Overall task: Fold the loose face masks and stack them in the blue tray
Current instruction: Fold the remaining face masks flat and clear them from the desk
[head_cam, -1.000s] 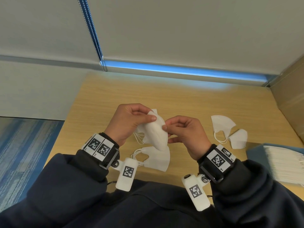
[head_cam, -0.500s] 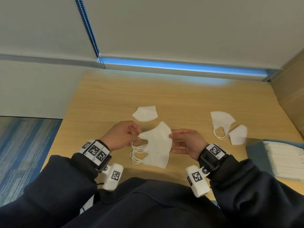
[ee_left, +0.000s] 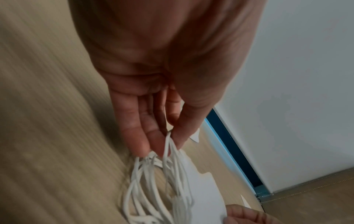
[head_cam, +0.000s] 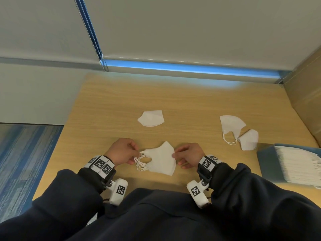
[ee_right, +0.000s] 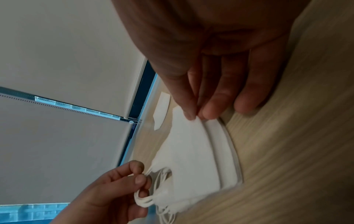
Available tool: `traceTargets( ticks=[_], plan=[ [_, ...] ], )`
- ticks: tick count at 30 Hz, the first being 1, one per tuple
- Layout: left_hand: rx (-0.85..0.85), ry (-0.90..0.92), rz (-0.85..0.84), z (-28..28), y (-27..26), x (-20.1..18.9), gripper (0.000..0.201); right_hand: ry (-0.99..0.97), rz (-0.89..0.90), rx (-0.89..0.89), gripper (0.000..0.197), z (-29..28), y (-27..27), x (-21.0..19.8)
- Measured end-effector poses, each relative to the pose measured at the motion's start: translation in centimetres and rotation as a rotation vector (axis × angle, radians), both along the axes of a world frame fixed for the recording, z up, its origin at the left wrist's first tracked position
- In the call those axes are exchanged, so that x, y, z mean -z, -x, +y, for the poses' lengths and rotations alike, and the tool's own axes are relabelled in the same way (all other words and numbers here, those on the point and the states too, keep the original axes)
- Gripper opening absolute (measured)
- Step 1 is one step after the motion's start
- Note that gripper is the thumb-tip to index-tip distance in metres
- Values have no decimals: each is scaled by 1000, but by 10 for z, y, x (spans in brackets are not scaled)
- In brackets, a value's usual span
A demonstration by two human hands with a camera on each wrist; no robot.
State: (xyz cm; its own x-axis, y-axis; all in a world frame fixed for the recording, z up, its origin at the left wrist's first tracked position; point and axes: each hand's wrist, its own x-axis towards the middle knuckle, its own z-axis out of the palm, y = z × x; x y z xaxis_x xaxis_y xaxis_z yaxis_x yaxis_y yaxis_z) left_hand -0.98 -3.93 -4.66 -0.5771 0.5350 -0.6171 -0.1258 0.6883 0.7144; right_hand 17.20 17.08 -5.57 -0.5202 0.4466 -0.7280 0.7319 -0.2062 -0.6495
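A folded white face mask lies flat on a small pile of folded masks near the table's front edge. My left hand pinches its ear loops at the left end. My right hand pinches the mask's right edge between thumb and forefinger. Loose masks lie further off: one at the centre, two to the right. The blue tray at the right edge holds a stack of folded masks.
The wooden table ends at a wall with a blind behind. A cardboard box stands at the right. Blue carpet lies beyond the table's left edge.
Both hands have come down from mid-air with the mask, folded it flat and laid it on the pile by the front edge. The loose masks have not moved.
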Motion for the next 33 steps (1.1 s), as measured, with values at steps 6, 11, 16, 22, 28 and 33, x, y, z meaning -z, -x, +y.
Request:
traceTargets(
  ticks=[6, 11, 16, 22, 28, 33],
  plan=[
    [-9, -15, -4, -2, -5, 0, 12, -4, -8, 7, 28, 5, -2, 6],
    [-2, -15, -1, -4, -7, 3, 12, -4, -13, 1, 30, 5, -4, 9],
    [2, -16, -3, -5, -7, 7, 13, -25, 3, -26, 25, 2, -5, 12],
    [11, -17, -9, -6, -7, 12, 13, -28, 9, -32, 23, 2, -5, 13],
    [5, -18, -11, -6, -6, 13, 14, -33, 9, -26, 24, 2, -4, 16],
    [11, -20, -2, -5, -4, 15, 13, -31, 13, -30, 24, 2, -4, 15]
  ],
)
